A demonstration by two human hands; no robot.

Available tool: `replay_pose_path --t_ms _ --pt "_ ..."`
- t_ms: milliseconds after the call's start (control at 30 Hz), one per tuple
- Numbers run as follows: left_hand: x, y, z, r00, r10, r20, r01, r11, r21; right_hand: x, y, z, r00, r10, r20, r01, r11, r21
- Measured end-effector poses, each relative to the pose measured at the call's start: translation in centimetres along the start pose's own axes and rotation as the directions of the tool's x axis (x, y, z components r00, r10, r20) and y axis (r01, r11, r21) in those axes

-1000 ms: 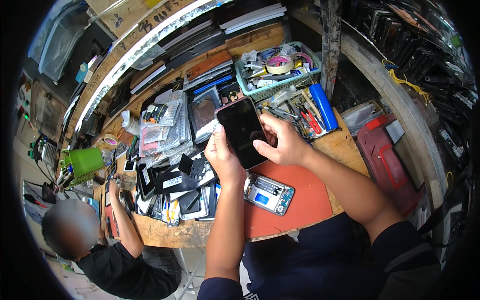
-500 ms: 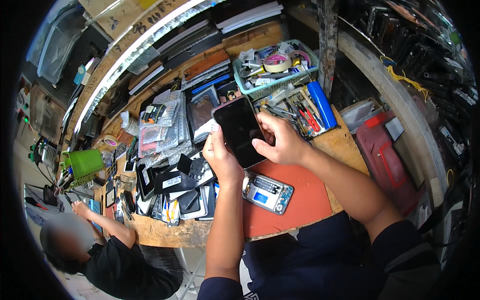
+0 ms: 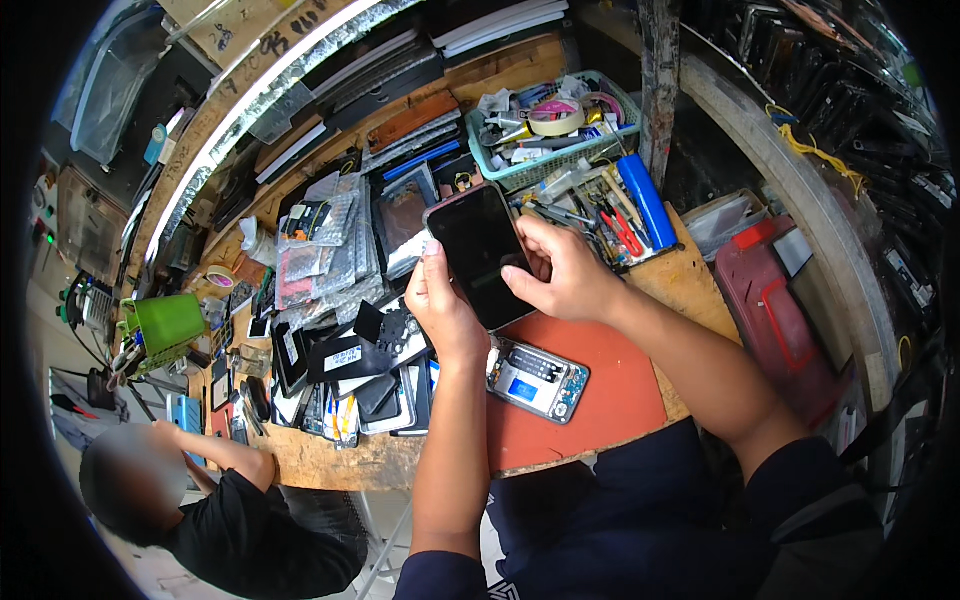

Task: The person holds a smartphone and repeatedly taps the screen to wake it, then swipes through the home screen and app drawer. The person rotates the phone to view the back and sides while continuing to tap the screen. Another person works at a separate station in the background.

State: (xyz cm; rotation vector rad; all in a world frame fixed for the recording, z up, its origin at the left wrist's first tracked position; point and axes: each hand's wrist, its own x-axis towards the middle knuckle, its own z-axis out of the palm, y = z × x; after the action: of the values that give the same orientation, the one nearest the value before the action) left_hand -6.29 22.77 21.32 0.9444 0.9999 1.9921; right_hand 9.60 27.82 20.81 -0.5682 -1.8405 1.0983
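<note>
A smartphone (image 3: 478, 250) with a dark screen is held above the bench between my two hands. My left hand (image 3: 445, 310) is closed on its left edge, thumb along the side. On its right edge my right hand (image 3: 562, 268) grips it, the thumb lying over the front of the screen. Below, on a red-brown mat (image 3: 610, 400), lies an opened phone body (image 3: 540, 382) with its inner parts exposed. Neither hand touches that phone body.
Phone parts and screens (image 3: 365, 370) are piled left of the mat, near bubble-wrap bags (image 3: 325, 245). Behind stand a teal basket (image 3: 500, 175) of tapes and tubes and a tool tray with red pliers (image 3: 625, 235). Another person (image 3: 240, 530) sits at the left.
The phone and both my hands stay nearly in place. At the left, the other person's raised hand has shifted closer to their head.
</note>
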Motion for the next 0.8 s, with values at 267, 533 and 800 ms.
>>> replay_pose_path --t_ms 267,533,800 --pt "-0.3 0.3 0.9 0.998 -0.015 -0.06 0.015 1.0 -0.01 0.0 0.4 0.0 1.0 -0.001 -0.031 0.003 0.998 0.069" --pt "-0.1 0.1 0.3 1.0 0.013 -0.029 -0.012 1.0 0.015 -0.1 0.0 -0.2 1.0 -0.015 0.014 0.015 1.0 0.006" --pt "-0.3 -0.3 0.8 0.999 0.019 -0.051 -0.013 0.994 0.111 0.2 0.5 -0.7 0.989 -0.044 -0.138 0.05 0.998 0.036"
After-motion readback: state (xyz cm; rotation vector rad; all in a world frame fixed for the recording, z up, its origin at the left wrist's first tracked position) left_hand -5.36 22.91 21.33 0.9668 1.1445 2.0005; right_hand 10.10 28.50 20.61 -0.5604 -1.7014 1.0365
